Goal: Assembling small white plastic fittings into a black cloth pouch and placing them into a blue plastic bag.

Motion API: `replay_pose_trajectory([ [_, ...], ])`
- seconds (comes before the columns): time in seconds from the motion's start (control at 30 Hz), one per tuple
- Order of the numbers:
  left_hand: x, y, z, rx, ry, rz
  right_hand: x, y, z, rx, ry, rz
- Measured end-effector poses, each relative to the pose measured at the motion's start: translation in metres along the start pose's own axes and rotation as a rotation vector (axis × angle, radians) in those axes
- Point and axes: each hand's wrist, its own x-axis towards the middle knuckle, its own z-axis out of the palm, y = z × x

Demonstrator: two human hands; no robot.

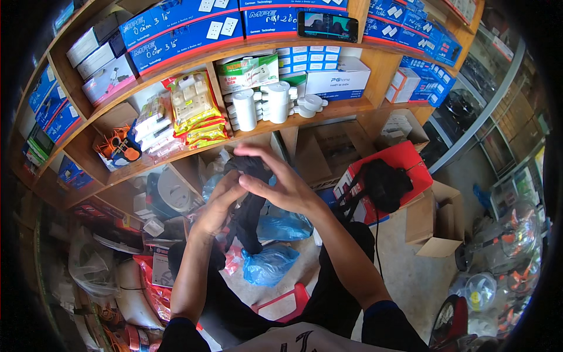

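Both my hands are raised in front of the lower shelves, with their fingertips close together. My left hand [222,204] reaches up from the left, palm turned inward; its fingers are partly hidden. My right hand [281,185] comes from the right with fingers stretched out and thumb apart, near the left hand's fingers. I see no object held in either. Behind and below the hands is a dark, cloth-like thing [248,220], which I cannot identify more exactly. A blue plastic bag [269,266] lies on the floor between my knees.
A wooden shelf [259,130] carries white round junction boxes [278,103], packaged power strips [193,103] and a phone [327,27] above. To the right are a black bag [385,185] on a red box [415,163] and an open cardboard box [435,220]. A red stool [297,301] shows below.
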Motion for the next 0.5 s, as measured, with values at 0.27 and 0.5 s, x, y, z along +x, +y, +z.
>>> replay_pose_trajectory([
  [0.27,0.007,0.014,-0.006,-0.231,0.189,-0.060,0.001,0.003,0.001,-0.318,0.104,-0.086],
  [0.5,0.004,0.015,0.005,0.054,0.109,0.027,0.002,0.011,0.001,-0.574,0.291,-0.137],
])
